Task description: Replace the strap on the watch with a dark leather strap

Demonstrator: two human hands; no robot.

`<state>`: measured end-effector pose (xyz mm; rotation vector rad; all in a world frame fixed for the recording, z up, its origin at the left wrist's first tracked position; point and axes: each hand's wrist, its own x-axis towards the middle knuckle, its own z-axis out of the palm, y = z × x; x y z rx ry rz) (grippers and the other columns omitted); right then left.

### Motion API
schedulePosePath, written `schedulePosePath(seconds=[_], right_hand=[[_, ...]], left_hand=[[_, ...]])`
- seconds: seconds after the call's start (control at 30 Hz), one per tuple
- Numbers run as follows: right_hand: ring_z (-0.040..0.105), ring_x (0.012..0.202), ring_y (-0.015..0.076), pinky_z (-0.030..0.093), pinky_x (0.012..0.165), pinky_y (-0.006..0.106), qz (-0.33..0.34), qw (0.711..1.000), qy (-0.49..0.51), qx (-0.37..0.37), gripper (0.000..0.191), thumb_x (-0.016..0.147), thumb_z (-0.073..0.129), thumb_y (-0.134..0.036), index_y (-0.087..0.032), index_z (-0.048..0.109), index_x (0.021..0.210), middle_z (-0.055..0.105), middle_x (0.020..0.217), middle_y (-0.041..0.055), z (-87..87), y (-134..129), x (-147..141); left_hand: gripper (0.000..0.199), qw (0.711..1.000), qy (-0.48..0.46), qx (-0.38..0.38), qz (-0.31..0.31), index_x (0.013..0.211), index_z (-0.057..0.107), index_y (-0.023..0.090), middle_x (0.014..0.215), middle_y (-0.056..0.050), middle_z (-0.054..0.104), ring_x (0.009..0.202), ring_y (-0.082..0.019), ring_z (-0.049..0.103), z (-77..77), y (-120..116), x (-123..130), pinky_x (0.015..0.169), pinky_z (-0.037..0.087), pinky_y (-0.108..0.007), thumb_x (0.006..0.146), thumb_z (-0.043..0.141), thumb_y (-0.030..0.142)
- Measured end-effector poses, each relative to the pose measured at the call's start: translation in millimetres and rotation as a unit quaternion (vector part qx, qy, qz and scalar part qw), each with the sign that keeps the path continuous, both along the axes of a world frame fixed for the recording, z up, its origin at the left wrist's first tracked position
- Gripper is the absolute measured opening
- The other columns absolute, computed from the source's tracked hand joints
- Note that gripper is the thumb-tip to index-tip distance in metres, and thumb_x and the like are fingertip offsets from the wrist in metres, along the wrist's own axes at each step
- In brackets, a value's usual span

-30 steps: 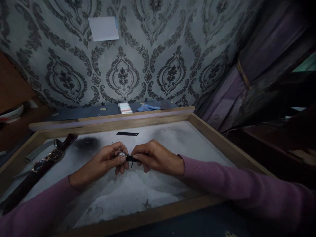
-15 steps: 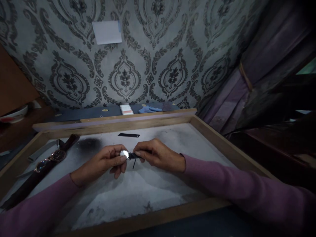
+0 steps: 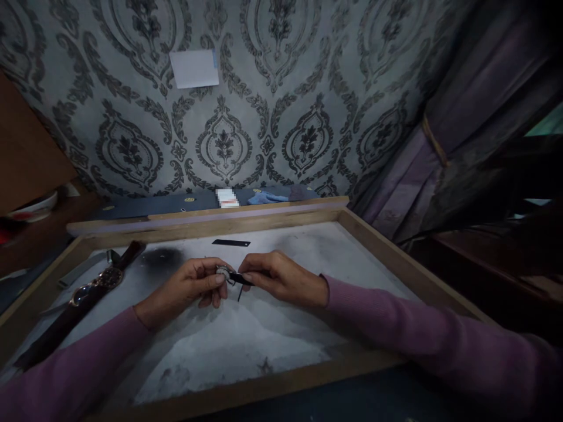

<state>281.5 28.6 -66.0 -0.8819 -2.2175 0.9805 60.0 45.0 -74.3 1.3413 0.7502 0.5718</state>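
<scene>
Above the tray, my left hand (image 3: 193,286) pinches a small round watch (image 3: 223,273) between thumb and fingers. The watch is tilted and its face looks dull grey here. My right hand (image 3: 281,276) is closed on a black watch strap (image 3: 237,278) that reaches the side of the watch case. Whether the strap is joined to the case is too small to tell. A thin dark strip (image 3: 240,292) hangs or lies just under the strap. Behind the hands a flat black strip (image 3: 231,242) with a hole at one end lies on the tray's white surface.
A wooden-rimmed tray (image 3: 211,395) surrounds the work. At its left lie a brown-strapped watch (image 3: 81,295) and a grey strap (image 3: 83,271). Beyond the back rim are a blurred white packet (image 3: 227,198) and a blue cloth (image 3: 267,197). A purple curtain (image 3: 407,170) hangs at the right.
The watch has tilted in my left hand, so its bright face no longer shines. The strap now slants down to the right. The whole view has shifted slightly.
</scene>
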Motion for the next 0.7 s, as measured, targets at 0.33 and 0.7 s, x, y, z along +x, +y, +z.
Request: schedulePosePath(seconds=[0.33, 0.7], right_hand=[[0.056, 0.061, 0.0096, 0.040, 0.059, 0.019, 0.021, 0.996, -0.048, 0.073, 0.007, 0.088, 0.053, -0.010, -0.014, 0.059, 0.090, 0.066, 0.075, 0.0011, -2.6, -7.7, -3.6], [0.059, 0.066, 0.0118, 0.043, 0.061, 0.022, 0.047, 0.993, -0.078, 0.071, 0.013, 0.086, 0.055, -0.008, -0.015, 0.062, 0.094, 0.067, 0.078, 0.0015, -9.4, -8.4, -5.2]], left_hand=[[0.030, 0.996, -0.057, -0.058, 0.019, 0.096, 0.066, 0.014, 0.072, -0.001, 0.063, 0.061, -0.010, 0.055, -0.8, -3.7, 1.4, 0.046, 0.036, -0.016, 0.073, 0.076, 0.030], [0.031, 0.996, 0.000, 0.084, -0.006, 0.109, 0.053, 0.018, 0.074, 0.002, 0.053, 0.061, -0.010, 0.044, -7.7, -7.3, 7.0, 0.051, 0.033, -0.020, 0.084, 0.064, 0.033]])
